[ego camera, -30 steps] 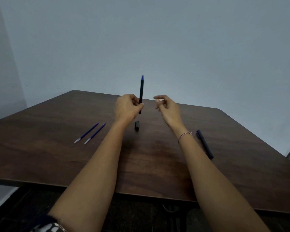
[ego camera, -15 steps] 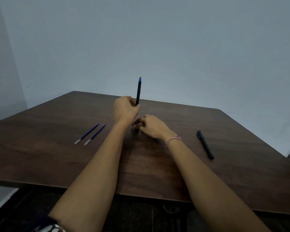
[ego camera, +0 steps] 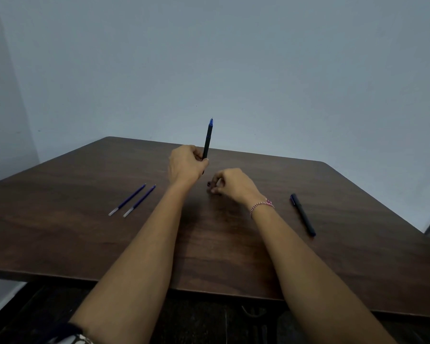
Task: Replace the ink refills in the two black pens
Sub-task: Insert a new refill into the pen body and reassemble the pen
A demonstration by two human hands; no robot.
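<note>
**Surfaces We Noted**

We saw a table of dark wood grain with a smooth, low sheen. The black pen lying on it looked like matt plastic. The two refills seemed smooth blue plastic with pale clear ends. The bracelet looked like braided thread, and the wall was matt.

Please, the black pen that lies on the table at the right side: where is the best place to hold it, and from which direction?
Grip the black pen around mid-barrel, coming from above with thumb and fingers across its width. It lies flat on the table, slanted, both long sides free, nearest the right hand.
</note>
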